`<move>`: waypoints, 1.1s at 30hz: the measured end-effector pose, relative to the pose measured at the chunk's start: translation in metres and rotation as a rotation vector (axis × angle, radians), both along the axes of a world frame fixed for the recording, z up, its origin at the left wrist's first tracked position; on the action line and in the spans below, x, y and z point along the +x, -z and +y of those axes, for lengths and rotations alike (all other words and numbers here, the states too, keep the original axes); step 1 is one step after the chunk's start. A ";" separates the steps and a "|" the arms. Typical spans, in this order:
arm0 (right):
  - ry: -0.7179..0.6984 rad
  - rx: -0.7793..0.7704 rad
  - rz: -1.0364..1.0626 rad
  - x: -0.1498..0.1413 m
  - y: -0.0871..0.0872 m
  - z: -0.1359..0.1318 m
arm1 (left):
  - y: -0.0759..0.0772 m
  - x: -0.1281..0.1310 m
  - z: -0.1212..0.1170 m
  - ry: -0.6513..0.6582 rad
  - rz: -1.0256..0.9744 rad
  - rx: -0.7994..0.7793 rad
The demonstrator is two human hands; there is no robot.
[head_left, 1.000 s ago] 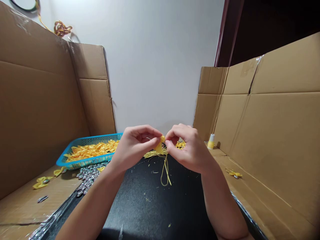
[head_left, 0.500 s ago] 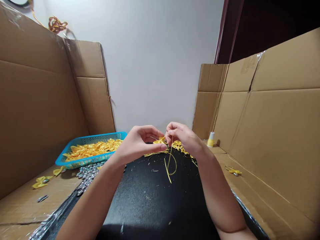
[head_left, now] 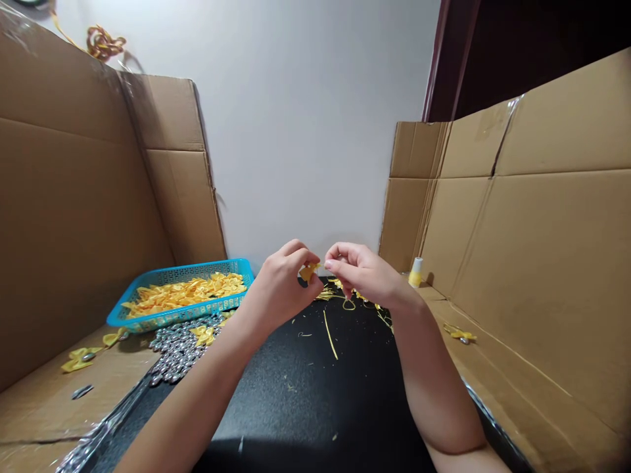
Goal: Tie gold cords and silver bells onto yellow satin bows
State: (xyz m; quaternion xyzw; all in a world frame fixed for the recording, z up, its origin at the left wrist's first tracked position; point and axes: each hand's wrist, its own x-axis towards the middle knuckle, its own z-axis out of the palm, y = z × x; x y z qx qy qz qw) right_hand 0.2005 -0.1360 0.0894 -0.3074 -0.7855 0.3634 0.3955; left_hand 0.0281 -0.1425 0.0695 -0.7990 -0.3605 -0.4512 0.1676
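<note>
The half-curled left hand pinches yellow ribbon.

Got a tall brown cardboard panel up the left side and another cardboard sheet on the right, with shiny clear tape near its top edge. Plain pale wall straight ahead. Dark reddish door frame upper right, beside a really black opening. Tangled orangey cord top left.
</note>
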 end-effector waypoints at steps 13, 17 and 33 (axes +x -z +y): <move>0.076 0.056 0.103 0.009 -0.001 0.004 | -0.004 0.001 0.001 0.316 -0.111 -0.350; 0.117 0.164 0.163 0.012 -0.001 0.006 | -0.010 -0.004 -0.006 0.475 -0.241 -0.641; 0.202 0.644 0.056 0.017 -0.005 -0.017 | -0.018 -0.010 -0.021 0.613 -0.391 -0.848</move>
